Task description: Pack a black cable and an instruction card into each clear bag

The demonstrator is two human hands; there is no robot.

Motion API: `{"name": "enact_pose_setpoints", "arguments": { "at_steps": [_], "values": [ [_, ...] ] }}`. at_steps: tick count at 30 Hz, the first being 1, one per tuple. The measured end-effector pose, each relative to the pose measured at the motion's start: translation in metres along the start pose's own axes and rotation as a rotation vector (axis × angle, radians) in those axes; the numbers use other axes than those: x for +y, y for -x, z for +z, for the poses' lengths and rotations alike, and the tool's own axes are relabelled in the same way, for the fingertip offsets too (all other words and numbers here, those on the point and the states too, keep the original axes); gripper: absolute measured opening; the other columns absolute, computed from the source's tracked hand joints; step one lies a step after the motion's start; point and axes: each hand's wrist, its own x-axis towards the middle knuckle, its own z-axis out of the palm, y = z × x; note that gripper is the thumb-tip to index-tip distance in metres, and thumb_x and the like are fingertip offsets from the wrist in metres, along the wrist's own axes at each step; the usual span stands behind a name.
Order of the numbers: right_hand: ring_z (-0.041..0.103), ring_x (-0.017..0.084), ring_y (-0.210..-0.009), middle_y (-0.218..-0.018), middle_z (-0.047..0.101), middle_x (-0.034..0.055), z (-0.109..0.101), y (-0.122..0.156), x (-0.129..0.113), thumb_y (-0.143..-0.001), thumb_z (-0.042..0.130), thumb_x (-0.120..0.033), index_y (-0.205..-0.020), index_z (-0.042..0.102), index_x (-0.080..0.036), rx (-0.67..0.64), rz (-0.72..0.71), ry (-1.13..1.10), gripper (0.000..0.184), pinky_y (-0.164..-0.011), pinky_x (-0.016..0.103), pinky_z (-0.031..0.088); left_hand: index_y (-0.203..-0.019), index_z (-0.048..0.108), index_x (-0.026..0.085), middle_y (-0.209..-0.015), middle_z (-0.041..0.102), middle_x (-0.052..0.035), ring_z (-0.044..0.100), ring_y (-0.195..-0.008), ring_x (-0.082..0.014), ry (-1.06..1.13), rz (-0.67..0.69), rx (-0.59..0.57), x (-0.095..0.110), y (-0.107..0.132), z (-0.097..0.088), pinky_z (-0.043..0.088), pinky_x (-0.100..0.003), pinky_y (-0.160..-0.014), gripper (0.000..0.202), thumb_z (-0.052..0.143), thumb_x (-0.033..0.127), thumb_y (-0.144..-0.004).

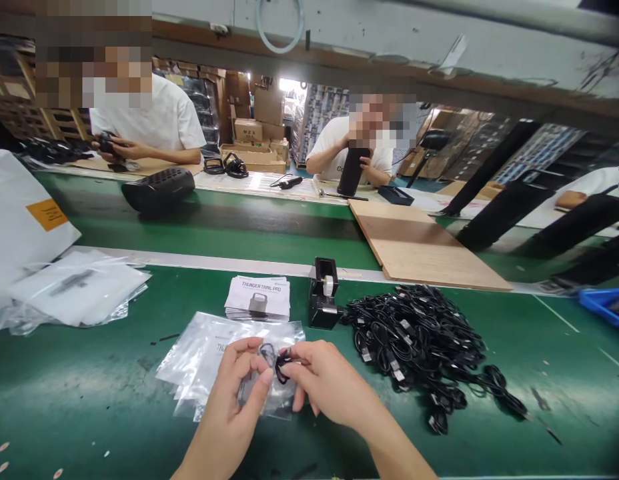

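My left hand point(242, 383) is closed, thumb and fingers pinched at a small clear plastic bag. A coiled black cable point(281, 369) is in my closed right hand point(329, 380), between thumb and fingertips. One loop of it looks greyed, as if seen through the plastic; how far it lies inside the bag I cannot tell. Beneath both hands, several clear bags point(189, 363) with printed sheets lie fanned on the green bench. Just beyond is a stack of "Thunder Trail Pro" leaflets point(259, 297), beside a black tape dispenser point(323, 303). To the right spreads a heap of coiled black cables point(414, 333).
More filled bags point(82, 287) and a white sack point(24, 220) are at left. Across the green belt lie a black speaker point(159, 190) and a wooden board point(429, 243). Several co-workers handle black items opposite. A blue bin point(604, 307) sits far right; a beam point(389, 40) crosses overhead.
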Motion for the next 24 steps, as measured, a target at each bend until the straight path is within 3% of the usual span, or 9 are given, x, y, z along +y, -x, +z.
{"name": "enact_pose_setpoints", "arguments": {
  "at_steps": [3, 6, 9, 12, 14, 17, 20, 22, 24],
  "values": [
    [0.044, 0.007, -0.032, -0.050, 0.052, -0.0044, 0.005, -0.006, -0.013, -0.079, 0.046, -0.023, -0.070, 0.063, -0.018, 0.070, -0.017, 0.095, 0.020, -0.036, 0.017, 0.029, -0.073, 0.058, 0.024, -0.110, 0.047, -0.0073, 0.041, -0.114, -0.0250, 0.002, 0.031, 0.018, 0.006, -0.001, -0.004, 0.037, -0.040, -0.093, 0.022, 0.046, 0.041, -0.081],
    [0.045, 0.007, -0.036, -0.054, 0.055, -0.0038, -0.001, -0.007, -0.035, -0.084, 0.042, -0.023, -0.071, 0.064, -0.019, 0.044, -0.158, 0.256, 0.026, -0.042, 0.019, 0.030, -0.071, 0.057, 0.023, -0.110, 0.048, -0.0075, 0.039, -0.117, -0.0257, 0.013, 0.054, 0.030, 0.011, -0.009, -0.015, 0.037, -0.039, -0.093, 0.025, 0.045, 0.042, -0.082],
    [0.049, 0.009, -0.044, -0.066, 0.064, -0.0028, -0.018, -0.003, -0.059, -0.090, 0.033, -0.031, -0.089, 0.066, -0.024, -0.029, -0.295, 0.347, 0.034, -0.050, 0.020, 0.034, -0.071, 0.056, 0.022, -0.108, 0.049, -0.0067, 0.038, -0.119, -0.0250, 0.048, 0.088, 0.077, 0.021, -0.018, -0.029, 0.034, -0.039, -0.096, 0.024, 0.045, 0.041, -0.082],
    [0.055, 0.011, -0.053, -0.079, 0.068, -0.0029, -0.030, -0.002, -0.079, -0.084, 0.048, -0.041, -0.104, 0.062, -0.028, -0.086, -0.378, 0.423, 0.028, -0.055, 0.020, 0.036, -0.072, 0.055, 0.022, -0.109, 0.050, -0.0058, 0.038, -0.119, -0.0243, 0.077, 0.125, 0.143, 0.035, -0.020, -0.040, 0.034, -0.038, -0.095, 0.023, 0.045, 0.041, -0.082],
    [0.057, 0.012, -0.056, -0.076, 0.069, -0.0028, -0.032, -0.003, -0.090, -0.077, 0.060, -0.038, -0.095, 0.066, -0.026, -0.080, -0.424, 0.499, 0.023, -0.055, 0.020, 0.037, -0.072, 0.054, 0.022, -0.111, 0.049, -0.0057, 0.038, -0.119, -0.0247, 0.091, 0.125, 0.181, 0.043, -0.019, -0.046, 0.037, -0.037, -0.093, 0.025, 0.045, 0.043, -0.082],
    [0.058, 0.012, -0.057, -0.065, 0.068, -0.0023, -0.034, -0.004, -0.107, -0.079, 0.059, -0.026, -0.074, 0.070, -0.022, -0.031, -0.491, 0.595, 0.013, -0.055, 0.020, 0.038, -0.077, 0.053, 0.023, -0.120, 0.048, -0.0062, 0.039, -0.120, -0.0260, 0.170, 0.140, 0.189, 0.047, -0.020, -0.054, 0.038, -0.038, -0.093, 0.028, 0.048, 0.051, -0.079],
    [0.059, 0.012, -0.063, -0.069, 0.068, -0.0023, -0.044, 0.000, -0.124, -0.079, 0.058, -0.023, -0.076, 0.070, -0.022, -0.103, -0.556, 0.537, 0.012, -0.059, 0.020, 0.041, -0.107, 0.048, 0.027, -0.137, 0.036, -0.0083, 0.033, -0.126, -0.0287, 0.350, 0.229, 0.055, 0.038, -0.027, -0.060, 0.030, -0.043, -0.102, 0.061, 0.058, 0.066, -0.061],
    [0.060, 0.012, -0.068, -0.077, 0.068, -0.0015, -0.052, 0.004, -0.134, -0.078, 0.060, -0.024, -0.078, 0.070, -0.023, -0.213, -0.567, 0.510, 0.010, -0.059, 0.020, 0.043, -0.127, 0.033, 0.029, -0.139, 0.034, -0.0112, 0.029, -0.129, -0.0296, 0.469, 0.192, -0.169, 0.029, -0.035, -0.061, 0.026, -0.046, -0.104, 0.092, 0.061, 0.071, -0.050],
    [0.060, 0.012, -0.073, -0.086, 0.067, 0.0001, -0.058, 0.007, -0.141, -0.076, 0.061, -0.024, -0.078, 0.070, -0.022, -0.332, -0.565, 0.519, 0.009, -0.058, 0.019, 0.044, -0.134, 0.025, 0.029, -0.135, 0.041, -0.0125, 0.033, -0.127, -0.0288, 0.556, 0.089, -0.418, 0.022, -0.042, -0.057, 0.027, -0.045, -0.103, 0.103, 0.064, 0.069, -0.048]
  ]
}}
